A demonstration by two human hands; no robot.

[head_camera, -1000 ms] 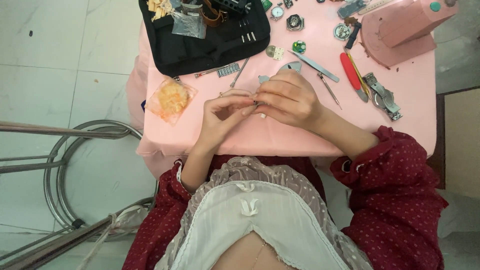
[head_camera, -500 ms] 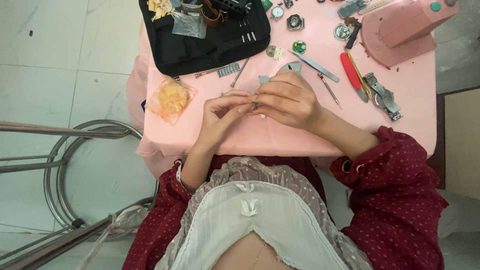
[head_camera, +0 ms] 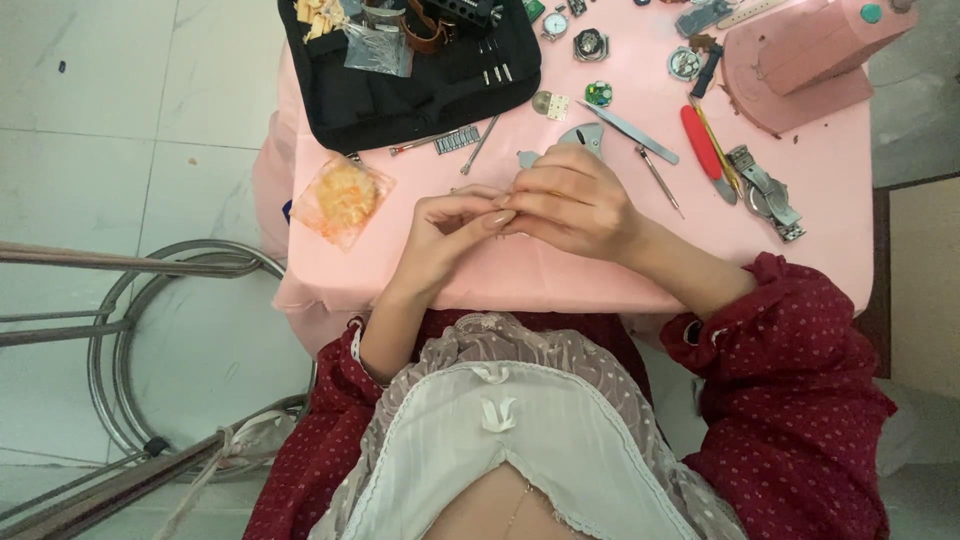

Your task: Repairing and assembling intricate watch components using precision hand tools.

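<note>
Both my hands meet over the middle of the pink table [head_camera: 830,240]. My left hand [head_camera: 448,232] has its fingers curled and its fingertips pressed against those of my right hand [head_camera: 578,203]. Together they pinch a small part [head_camera: 507,212], which the fingers almost wholly hide, so I cannot tell its kind. Just behind my right hand lies a grey metal tool [head_camera: 585,138], partly covered by the knuckles. Both forearms, in dark red dotted sleeves, rest on the table's near edge.
A black tool case [head_camera: 420,85] lies open at the back left, with a clear bag of orange stuff [head_camera: 343,197] beside it. Tweezers [head_camera: 632,132], a red-handled screwdriver [head_camera: 700,142], a metal-band watch [head_camera: 766,192], loose watch parts [head_camera: 598,95] and a pink stand [head_camera: 800,60] sit to the right. A metal stool frame [head_camera: 170,330] stands on the floor at left.
The hands stay together in the same spot; only the fingertips shift slightly around the small part.
</note>
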